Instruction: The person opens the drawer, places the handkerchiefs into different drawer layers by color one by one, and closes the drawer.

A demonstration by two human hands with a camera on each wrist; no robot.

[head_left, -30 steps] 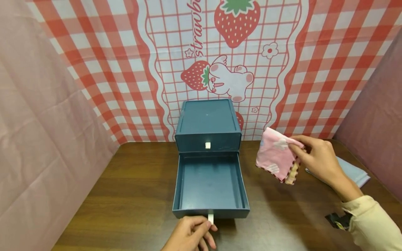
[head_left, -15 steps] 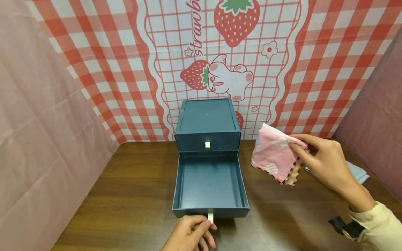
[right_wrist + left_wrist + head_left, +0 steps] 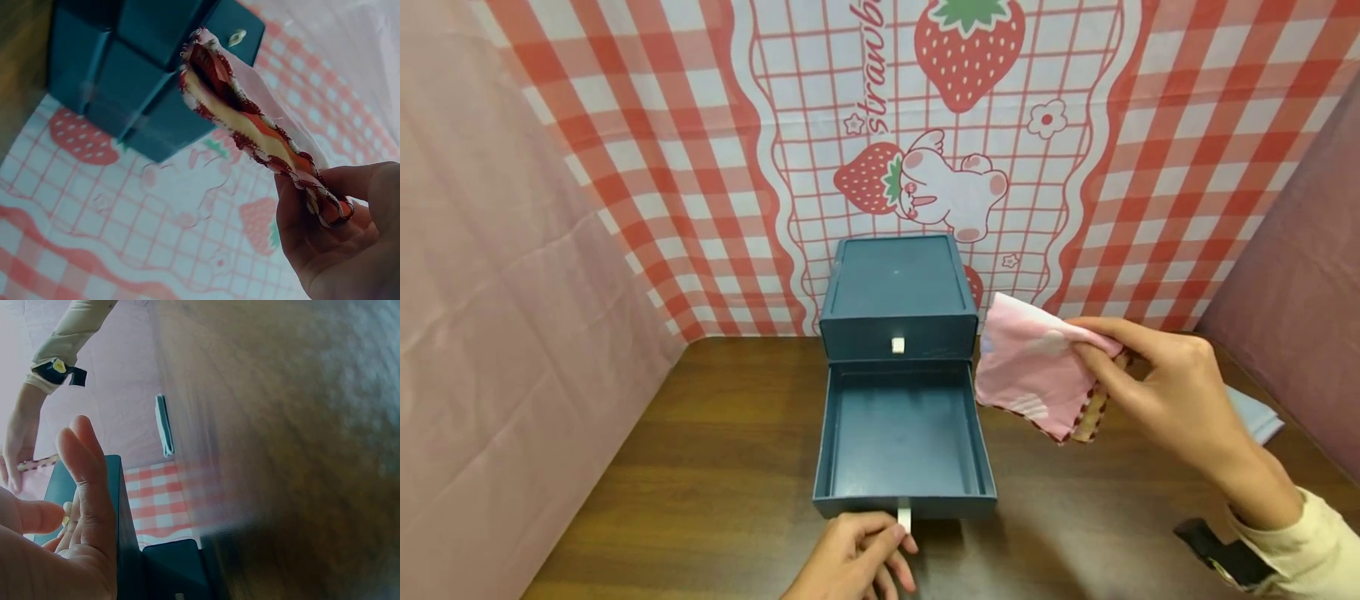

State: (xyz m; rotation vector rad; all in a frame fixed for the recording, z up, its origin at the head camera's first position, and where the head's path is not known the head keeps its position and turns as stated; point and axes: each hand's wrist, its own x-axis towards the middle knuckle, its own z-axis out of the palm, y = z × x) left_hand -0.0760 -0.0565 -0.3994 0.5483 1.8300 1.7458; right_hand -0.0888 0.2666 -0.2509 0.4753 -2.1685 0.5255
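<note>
A dark teal drawer unit (image 3: 898, 279) stands on the table against the back cloth. Its lower drawer (image 3: 904, 442) is pulled out, with bare floor showing inside; the upper one is closed. My left hand (image 3: 861, 554) pinches the white pull tab (image 3: 905, 517) of the lower drawer between thumb and fingers. To the right of the unit, my right hand (image 3: 1172, 400) pinches the corner of a folded pink cloth (image 3: 1033, 367) with white patches and a dark red stitched edge. The cloth hangs above the table, its left edge near the drawer's side. In the right wrist view its folded layers (image 3: 262, 137) show.
A folded light blue cloth (image 3: 1253, 414) lies at the right of the table, partly hidden behind the right arm. A dark strap (image 3: 1221, 554) hangs at the right sleeve. Pink curtains (image 3: 512, 292) close off both sides, and a strawberry-print cloth (image 3: 700, 208) covers the back.
My right hand has carried the pink cloth leftward, closer to the drawer unit. The left hand and the pulled-out drawer have stayed in place.
</note>
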